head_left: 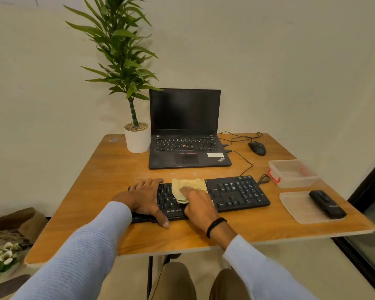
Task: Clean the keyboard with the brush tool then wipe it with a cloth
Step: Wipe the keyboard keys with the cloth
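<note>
Head-height view, looking down onto a wooden table (108, 167). Wiping stage, judging by the layout.

Near the front edge, a black keyboard (236, 191), lying left to right, with its cable trailing off the far right corner. Bunched over the middle keys, a yellow cloth (188, 187). On top of it, the right hand (200, 207), fingers stretched out and pressing down, closed round nothing visible; probably placed to push the cloth along the rows. Over the keyboard's left end, the left hand (145, 198), spread flat, thumb at the near edge and fingertips at the far edge; most likely bracing the board against sliding.

Well to the right, a clear lid (299, 208) with a black tool (326, 204) lying on it, probably the brush, parked out of the way. Just behind the lid, a clear box (290, 172) with red clips. Further back, an open laptop (186, 135) with a dark screen, a pot plant (137, 139) touching its left side, and a mouse (257, 148) to its right.

Hidden: the keys beneath both hands and the cloth, and the right thumb. No bristles discernible on the black tool. Dust on the keys too fine to judge. At the bottom left, white flowers (2, 255), blurred and cut off.
</note>
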